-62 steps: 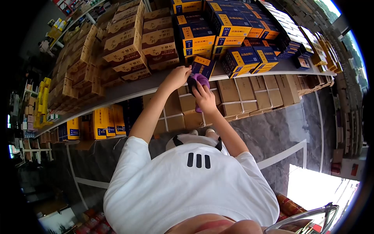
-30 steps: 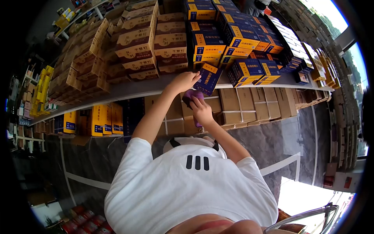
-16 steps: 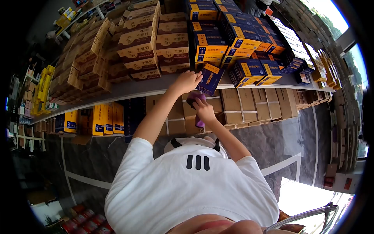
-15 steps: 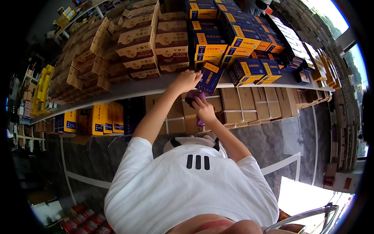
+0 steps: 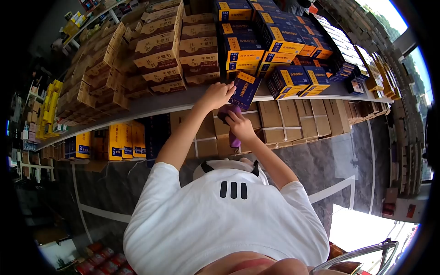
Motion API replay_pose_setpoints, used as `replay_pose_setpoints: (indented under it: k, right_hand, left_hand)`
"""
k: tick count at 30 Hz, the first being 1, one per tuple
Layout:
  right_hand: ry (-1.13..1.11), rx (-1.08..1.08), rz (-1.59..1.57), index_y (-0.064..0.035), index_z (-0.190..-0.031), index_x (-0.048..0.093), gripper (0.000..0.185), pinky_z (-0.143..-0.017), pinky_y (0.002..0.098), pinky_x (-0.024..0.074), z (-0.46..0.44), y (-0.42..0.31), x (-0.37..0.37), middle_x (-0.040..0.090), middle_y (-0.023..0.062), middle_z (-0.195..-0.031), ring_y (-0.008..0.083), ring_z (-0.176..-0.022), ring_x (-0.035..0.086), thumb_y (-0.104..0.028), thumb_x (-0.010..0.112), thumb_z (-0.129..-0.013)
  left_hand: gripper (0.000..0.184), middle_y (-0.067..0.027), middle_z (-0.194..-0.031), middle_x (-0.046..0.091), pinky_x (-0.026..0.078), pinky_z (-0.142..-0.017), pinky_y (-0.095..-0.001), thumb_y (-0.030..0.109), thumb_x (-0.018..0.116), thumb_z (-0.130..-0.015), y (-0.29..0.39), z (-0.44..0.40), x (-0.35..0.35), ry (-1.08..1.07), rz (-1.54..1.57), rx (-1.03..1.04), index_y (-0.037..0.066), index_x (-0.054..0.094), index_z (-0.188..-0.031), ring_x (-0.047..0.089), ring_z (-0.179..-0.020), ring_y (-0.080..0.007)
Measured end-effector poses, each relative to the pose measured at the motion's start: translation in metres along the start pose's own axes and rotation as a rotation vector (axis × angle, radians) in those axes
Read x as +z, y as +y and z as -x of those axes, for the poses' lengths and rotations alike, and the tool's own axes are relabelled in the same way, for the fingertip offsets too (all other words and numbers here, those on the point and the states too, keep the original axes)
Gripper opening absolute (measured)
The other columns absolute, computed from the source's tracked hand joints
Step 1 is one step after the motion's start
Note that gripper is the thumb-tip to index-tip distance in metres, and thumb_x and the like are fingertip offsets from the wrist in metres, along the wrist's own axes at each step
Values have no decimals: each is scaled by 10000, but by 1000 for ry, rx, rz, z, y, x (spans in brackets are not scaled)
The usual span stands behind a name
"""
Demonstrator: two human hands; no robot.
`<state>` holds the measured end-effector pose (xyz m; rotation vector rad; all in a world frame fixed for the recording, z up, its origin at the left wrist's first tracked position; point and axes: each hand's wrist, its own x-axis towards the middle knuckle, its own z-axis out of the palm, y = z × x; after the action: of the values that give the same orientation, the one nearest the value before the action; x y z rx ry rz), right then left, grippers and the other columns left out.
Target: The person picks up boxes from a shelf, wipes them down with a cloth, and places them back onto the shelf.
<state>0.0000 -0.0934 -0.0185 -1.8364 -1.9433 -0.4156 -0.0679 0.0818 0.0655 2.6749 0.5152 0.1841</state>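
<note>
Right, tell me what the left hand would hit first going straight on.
The tilted blue box: the left hand seems to hold it by its left edge. Past that, probably other boxes, though depth is unclear.

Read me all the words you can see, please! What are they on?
"干壁钉": on the brown-and-cream cartons.
"高强度螺钉", as best I can tell: on the stacked blue-and-yellow screw boxes.
Too small or blurred: the print on the tilted blue-and-yellow box at the left hand, and on the yellow boxes below the shelf.
</note>
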Motion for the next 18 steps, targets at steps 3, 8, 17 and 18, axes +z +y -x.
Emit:
replay_pose_setpoints:
  k: [3,8,17,18]
  right_hand:
    - [131,-49,64,-99,-910,611,207,-598,274,519,-29,-1,-23,605,63,-1112,173,-816,580,-135,615,-706]
    - [149,-20,145,-92,-946,608,238,-619,285,536,-16,9,-28,597,74,-1137,197,-858,600,-117,612,-708]
    - [189,185,32,-55,-940,606,258,-674,342,548,28,8,-59,596,105,-1174,243,-896,618,-48,624,-683]
    - [168,143,33,-52,-962,607,287,-679,329,544,22,6,-58,594,114,-1177,231,-864,606,-66,623,-676]
  left_hand:
    - [456,-143,-1158,650,481,-882,-442,336,298,-1033,1,1,-4,-19,27,0,77,570,-1291,606,-966,-382]
    - [473,-153,-1119,659,485,-885,-466,348,258,-1038,-6,0,-2,-67,-65,-14,107,527,-1343,611,-971,-380]
    - [481,-177,-1006,683,495,-865,-466,367,274,-1035,1,1,4,-22,29,5,98,557,-1317,630,-927,-389]
    - [474,-168,-969,688,478,-869,-468,367,295,-1031,0,1,6,-14,62,-10,96,561,-1314,629,-917,-379]
